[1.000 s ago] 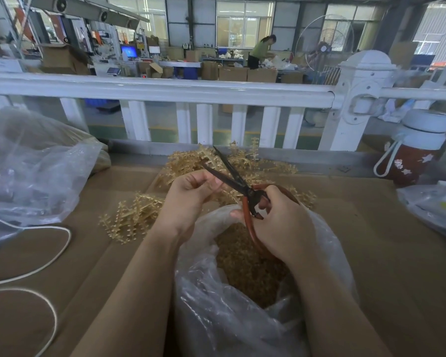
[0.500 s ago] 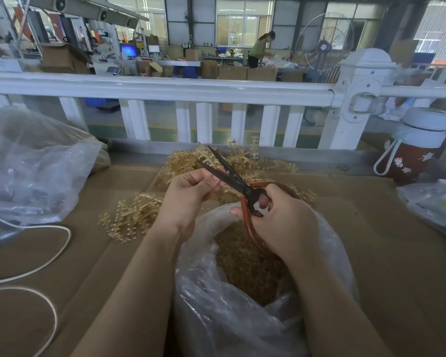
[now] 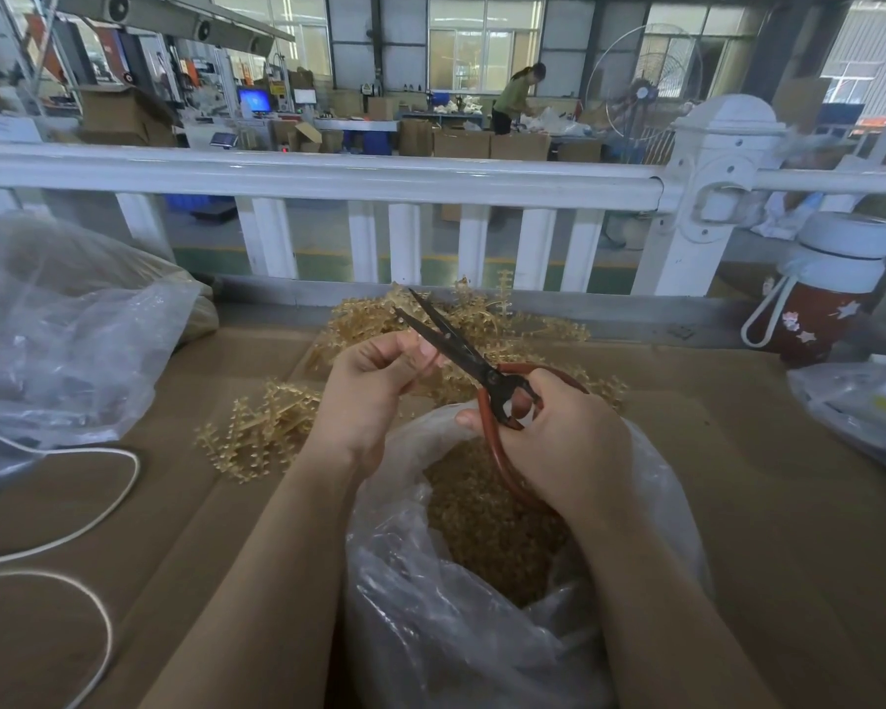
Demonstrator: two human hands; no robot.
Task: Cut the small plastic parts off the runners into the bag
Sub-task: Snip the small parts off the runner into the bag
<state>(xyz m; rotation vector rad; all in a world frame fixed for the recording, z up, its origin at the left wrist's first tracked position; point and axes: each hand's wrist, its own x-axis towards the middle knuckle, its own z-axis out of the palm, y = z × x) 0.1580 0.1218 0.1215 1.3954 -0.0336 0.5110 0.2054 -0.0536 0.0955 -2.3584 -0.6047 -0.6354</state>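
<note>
Gripping a pair of red-handled scissors [image 3: 487, 373] at the centre of the frame, the right hand [image 3: 563, 442] has its fingers curled through and around the loops, the dark blades parted and pointing toward the upper left. The left hand [image 3: 364, 396], just beside the blades, pinches a thin tan runner [image 3: 427, 361] between thumb and fingertips, holding it at the blades' opening; whether the steel touches the plastic cannot be told.

Both hands work directly above the clear plastic bag [image 3: 482, 631] in the lower centre, its mouth open and its hollow filled with small tan cut parts [image 3: 487, 524]. The lower scissor handle dips into the bag's mouth.

Behind the hands, a heap of uncut runners [image 3: 512, 324] lies on the brown cardboard-covered surface [image 3: 788, 504], against the base of a white railing [image 3: 328, 176] that crosses the frame. A smaller cluster of runners [image 3: 257, 437] lies left of the left wrist.

At the left edge sits a second, larger clear bag [image 3: 73, 340], with a white cord [image 3: 98, 504] looping across the surface below it. At the right edge stands a red bottle [image 3: 819, 309] with a white lid and strap, and another plastic bag [image 3: 860, 406] lies just below it. Beyond the railing, a person in a green top [image 3: 515, 97] bends over a bench among cardboard boxes.
</note>
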